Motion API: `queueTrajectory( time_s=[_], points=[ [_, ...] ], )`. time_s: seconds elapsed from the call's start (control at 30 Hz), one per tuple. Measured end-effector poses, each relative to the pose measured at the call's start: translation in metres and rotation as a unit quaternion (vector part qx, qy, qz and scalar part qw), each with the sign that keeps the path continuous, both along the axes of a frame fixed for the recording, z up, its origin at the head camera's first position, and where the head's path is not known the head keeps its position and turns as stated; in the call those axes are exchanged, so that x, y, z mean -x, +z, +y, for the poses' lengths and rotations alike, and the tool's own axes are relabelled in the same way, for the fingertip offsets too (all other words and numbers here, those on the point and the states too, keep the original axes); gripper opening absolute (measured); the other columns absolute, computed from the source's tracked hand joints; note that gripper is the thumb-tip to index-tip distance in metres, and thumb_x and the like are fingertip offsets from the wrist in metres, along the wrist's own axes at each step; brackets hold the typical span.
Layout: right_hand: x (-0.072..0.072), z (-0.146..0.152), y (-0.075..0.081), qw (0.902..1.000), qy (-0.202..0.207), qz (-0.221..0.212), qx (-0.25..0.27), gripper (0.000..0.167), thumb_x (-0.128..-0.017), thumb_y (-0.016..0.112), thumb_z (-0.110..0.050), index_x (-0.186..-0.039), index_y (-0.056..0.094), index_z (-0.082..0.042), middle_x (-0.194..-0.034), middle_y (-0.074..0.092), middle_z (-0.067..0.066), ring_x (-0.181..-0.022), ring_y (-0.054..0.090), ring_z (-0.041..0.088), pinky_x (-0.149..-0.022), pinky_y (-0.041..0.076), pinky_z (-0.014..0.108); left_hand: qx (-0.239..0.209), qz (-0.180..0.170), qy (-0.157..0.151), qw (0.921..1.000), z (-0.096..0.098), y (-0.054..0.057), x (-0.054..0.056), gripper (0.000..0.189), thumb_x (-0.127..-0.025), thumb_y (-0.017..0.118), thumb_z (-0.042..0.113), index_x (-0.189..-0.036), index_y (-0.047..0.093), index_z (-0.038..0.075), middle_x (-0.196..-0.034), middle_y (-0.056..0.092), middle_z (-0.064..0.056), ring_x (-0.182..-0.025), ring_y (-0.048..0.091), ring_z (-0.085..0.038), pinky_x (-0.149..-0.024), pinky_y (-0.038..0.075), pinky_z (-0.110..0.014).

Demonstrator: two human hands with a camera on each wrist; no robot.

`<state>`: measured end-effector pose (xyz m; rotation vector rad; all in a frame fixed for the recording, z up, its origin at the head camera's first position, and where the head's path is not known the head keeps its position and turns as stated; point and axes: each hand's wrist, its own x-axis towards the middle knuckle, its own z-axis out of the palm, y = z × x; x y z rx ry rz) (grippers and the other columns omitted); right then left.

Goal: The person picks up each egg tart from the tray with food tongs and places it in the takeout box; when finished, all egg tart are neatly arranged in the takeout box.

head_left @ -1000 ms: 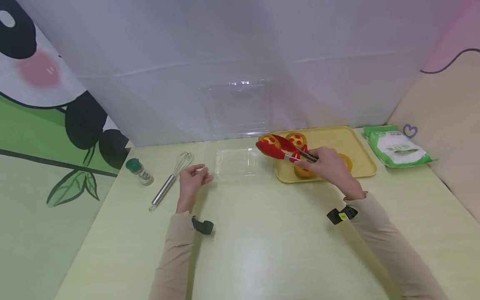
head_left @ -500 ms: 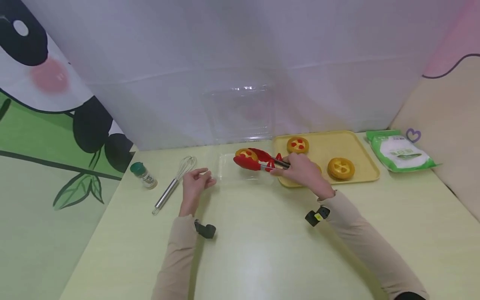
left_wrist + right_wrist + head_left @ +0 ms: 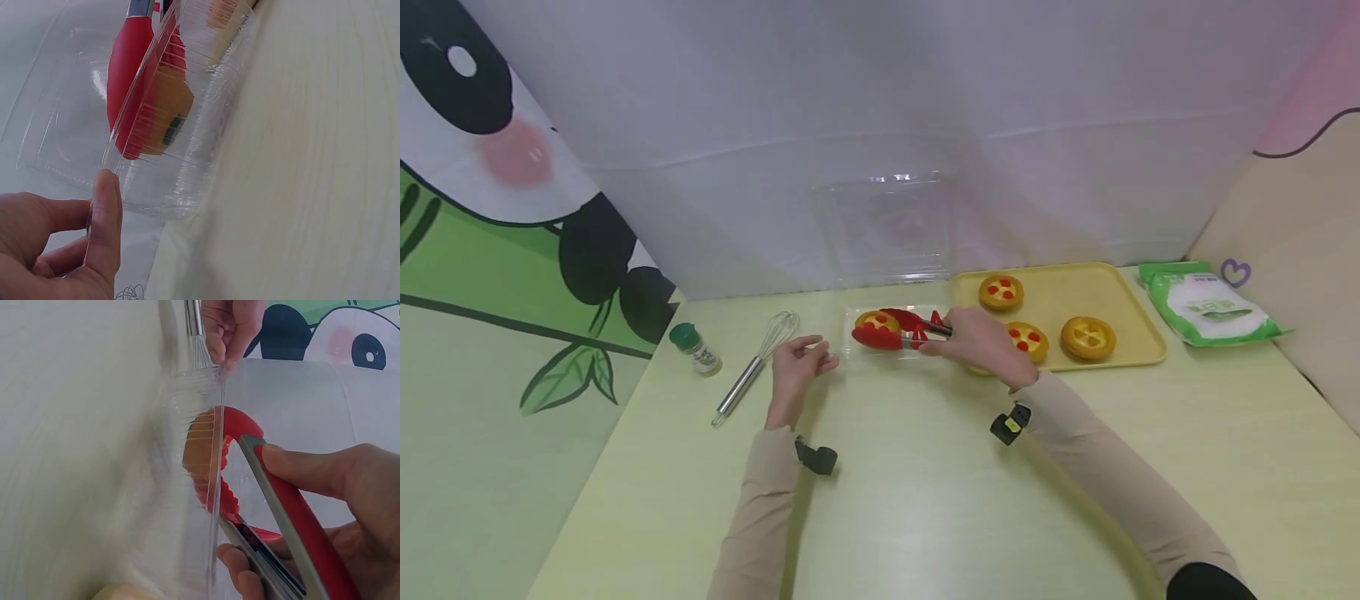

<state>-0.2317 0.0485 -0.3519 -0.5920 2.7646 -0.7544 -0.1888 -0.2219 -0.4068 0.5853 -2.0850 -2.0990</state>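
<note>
At the back edge of the table (image 3: 895,467), my R hand (image 3: 988,343) grips red-tipped tongs (image 3: 877,338), which clasp a mini pizza (image 3: 880,318) w/in the base of a clear container (image 3: 169,194); can't tell if it touches the bottom. My L hand (image 3: 797,365) pinches the container's rim at its L end, the clear lid (image 3: 891,225) raised in front of a pale cloth (image 3: 737,200). To the R, a yellow tray (image 3: 1063,292) lies along the same back edge w/ 3 more pcs.: a red-dotted pizza (image 3: 1001,292) nr its back L corner, another nr its front edge, partly hidden by my R hand, plus a yellow-topped tart (image 3: 1088,337) nr the front edge, farther R. A green-&-white bag (image 3: 1213,304) lies by the table's back R corner; a whisk (image 3: 749,375) and green-capped jar (image 3: 696,350) are twd the L edge.
</note>
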Motion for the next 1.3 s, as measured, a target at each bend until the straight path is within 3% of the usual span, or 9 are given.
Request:
queueTrajectory(
  time_s=[0.13,0.3,0.63,0.77,0.9,1.17,1.3],
  points=[
    [0.004,-0.011,0.004,0.9997,0.011,0.003,-0.021,0.044,-0.082,0.076,-0.048,-0.078,0.06,-0.007,-0.062,0.047,-0.001,-0.054,0.039,0.012,-0.047,0.028,0.021,0.006,-0.008,0.002,0.9999,0.001,0.002,0.001,0.038,-0.096,0.059,0.002,-0.13,0.052,-0.013,-0.101,0.061,-0.025,-0.063,0.067,-0.005,-0.066,0.061,-0.018],
    [0.01,-0.022,0.011,0.9991,0.022,-0.018,-0.03,0.043,-0.082,0.076,-0.044,-0.081,0.056,-0.007,-0.065,0.041,-0.001,-0.058,0.037,0.013,-0.049,0.028,0.023,0.012,-0.016,0.002,0.9998,0.003,0.005,0.002,0.038,-0.097,0.059,0.004,-0.131,0.052,-0.011,-0.107,0.061,-0.027,-0.064,0.067,-0.006,-0.068,0.061,-0.019],
    [0.027,-0.029,0.016,0.9961,0.047,-0.062,-0.041,0.045,-0.082,0.077,-0.041,-0.093,0.055,-0.003,-0.075,0.047,0.003,-0.067,0.043,0.016,-0.054,0.031,0.024,0.008,0.01,0.0,0.9999,0.005,0.006,0.004,0.037,-0.095,0.059,0.001,-0.128,0.052,-0.015,-0.103,0.062,-0.028,-0.061,0.067,-0.006,-0.065,0.061,-0.018],
    [0.032,-0.026,0.014,0.9957,0.059,-0.065,-0.029,0.045,-0.083,0.076,-0.042,-0.092,0.054,-0.003,-0.074,0.047,0.003,-0.067,0.044,0.016,-0.054,0.031,0.023,0.008,0.016,0.004,0.9998,0.005,0.007,0.004,0.036,-0.095,0.06,0.001,-0.127,0.053,-0.015,-0.097,0.063,-0.024,-0.06,0.067,-0.006,-0.064,0.061,-0.018],
    [0.034,-0.018,0.01,0.9957,0.057,-0.07,-0.021,0.046,-0.082,0.075,-0.045,-0.08,0.052,-0.005,-0.068,0.04,0.001,-0.062,0.039,0.015,-0.054,0.028,0.024,0.008,0.012,0.001,0.9999,0.007,0.006,0.003,0.036,-0.094,0.061,0.001,-0.126,0.054,-0.015,-0.091,0.064,-0.019,-0.06,0.067,-0.007,-0.065,0.061,-0.019],
    [0.026,-0.004,0.005,0.9947,0.022,-0.092,0.04,0.048,-0.081,0.074,-0.049,-0.072,0.05,-0.008,-0.063,0.035,-0.001,-0.06,0.035,0.015,-0.053,0.026,0.025,0.018,-0.013,-0.004,0.9997,0.005,-0.001,-0.002,0.038,-0.096,0.06,0.005,-0.13,0.053,-0.011,-0.117,0.059,-0.033,-0.064,0.068,-0.007,-0.068,0.06,-0.018],
    [0.021,0.004,0.008,0.9925,0.0,-0.093,0.08,0.048,-0.081,0.073,-0.052,-0.071,0.056,-0.008,-0.061,0.036,-0.002,-0.059,0.036,0.016,-0.052,0.025,0.025,0.021,-0.008,-0.003,0.9997,0.002,-0.001,-0.001,0.038,-0.096,0.06,0.005,-0.13,0.053,-0.011,-0.116,0.059,-0.033,-0.063,0.068,-0.006,-0.066,0.06,-0.017]
  ],
)
